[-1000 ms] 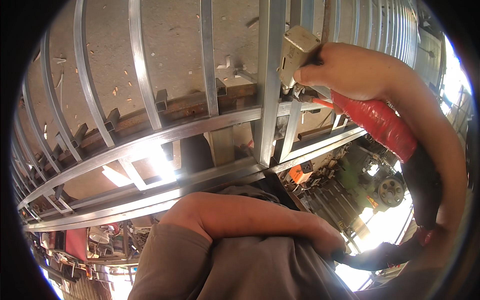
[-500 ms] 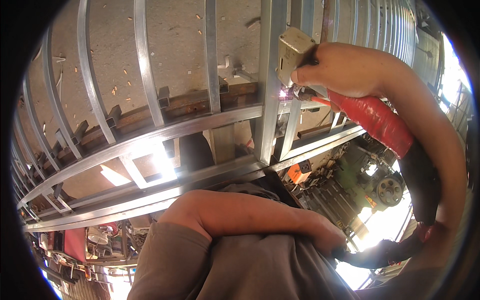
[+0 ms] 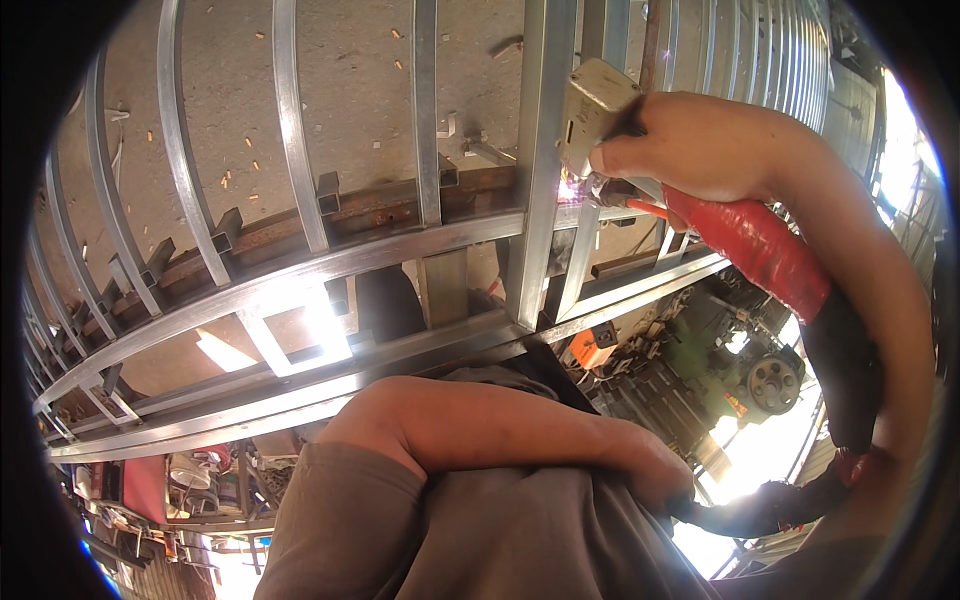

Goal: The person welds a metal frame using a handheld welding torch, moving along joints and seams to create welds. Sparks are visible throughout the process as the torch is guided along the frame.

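My right hand [image 3: 640, 140] is closed around a welding torch with a red-wrapped handle [image 3: 755, 240] and a beige boxy body [image 3: 595, 105]. The torch tip [image 3: 605, 190] points at a metal upright [image 3: 541, 150], where a violet-white spark [image 3: 570, 188] glows. From the handle, a black-sheathed cable [image 3: 840, 370] loops down and back toward me. My left forearm lies across my body, and my left hand [image 3: 665, 485] sits by the cable's lower stretch. Its fingers are hidden there, so its grip does not show.
A barred steel frame [image 3: 290, 265] stretches across the view, its curved rail running left. Behind the bars lies a rusty beam [image 3: 385, 205]. An orange box [image 3: 595, 345] stands below right, near a machine with a handwheel [image 3: 775, 385]. Cluttered gear and a red panel [image 3: 145, 487] are at lower left.
My right hand and the torch have shifted slightly right and down. The spark still glows at the upright. My left arm looks unmoved.
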Demonstrator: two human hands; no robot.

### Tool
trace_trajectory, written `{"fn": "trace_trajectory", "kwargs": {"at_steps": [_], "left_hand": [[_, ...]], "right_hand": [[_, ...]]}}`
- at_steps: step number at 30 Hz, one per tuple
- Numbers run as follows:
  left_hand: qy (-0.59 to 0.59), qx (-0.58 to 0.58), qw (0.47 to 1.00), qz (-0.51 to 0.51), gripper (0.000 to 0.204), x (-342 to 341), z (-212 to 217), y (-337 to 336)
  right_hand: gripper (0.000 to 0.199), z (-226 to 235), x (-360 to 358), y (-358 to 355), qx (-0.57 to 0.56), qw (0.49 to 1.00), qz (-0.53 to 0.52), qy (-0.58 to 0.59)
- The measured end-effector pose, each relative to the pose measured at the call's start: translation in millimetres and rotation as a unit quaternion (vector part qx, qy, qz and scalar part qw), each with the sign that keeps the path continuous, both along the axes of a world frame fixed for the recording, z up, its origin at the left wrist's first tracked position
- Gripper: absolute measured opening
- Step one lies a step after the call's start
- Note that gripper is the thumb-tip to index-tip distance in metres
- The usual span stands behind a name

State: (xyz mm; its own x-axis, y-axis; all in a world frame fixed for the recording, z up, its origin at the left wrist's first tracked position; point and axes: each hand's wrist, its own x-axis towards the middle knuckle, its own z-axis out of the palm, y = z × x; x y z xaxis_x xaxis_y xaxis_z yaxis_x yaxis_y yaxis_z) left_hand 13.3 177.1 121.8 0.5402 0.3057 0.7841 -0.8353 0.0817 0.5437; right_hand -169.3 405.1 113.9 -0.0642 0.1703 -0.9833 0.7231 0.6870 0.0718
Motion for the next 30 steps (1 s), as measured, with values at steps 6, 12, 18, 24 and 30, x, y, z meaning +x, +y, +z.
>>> {"fn": "trace_trajectory", "kwargs": {"at_steps": [6, 12, 18, 24, 30], "left_hand": [[-0.019, 0.001, 1.000, 0.015, 0.054, 6, 3, -2], [-0.034, 0.006, 0.999, 0.027, 0.052, 12, 3, -4], [-0.002, 0.004, 1.000, 0.027, 0.031, 12, 7, -3], [-0.009, 0.013, 1.000, 0.014, 0.050, 8, 4, -2], [0.004, 0.016, 1.000, 0.020, 0.038, 14, 8, -3]], "right_hand": [[0.060, 2, 1, 0, 0.005, 1.000, 0.003, -0.012], [0.061, 5, 4, 0, 0.015, 1.000, -0.011, -0.015], [0.062, 7, 8, 3, 0.012, 0.999, -0.026, -0.023], [0.060, 12, 4, 0, 0.002, 0.999, -0.026, -0.019], [0.059, 24, -1, -2, -0.004, 0.996, -0.080, -0.032]]}}
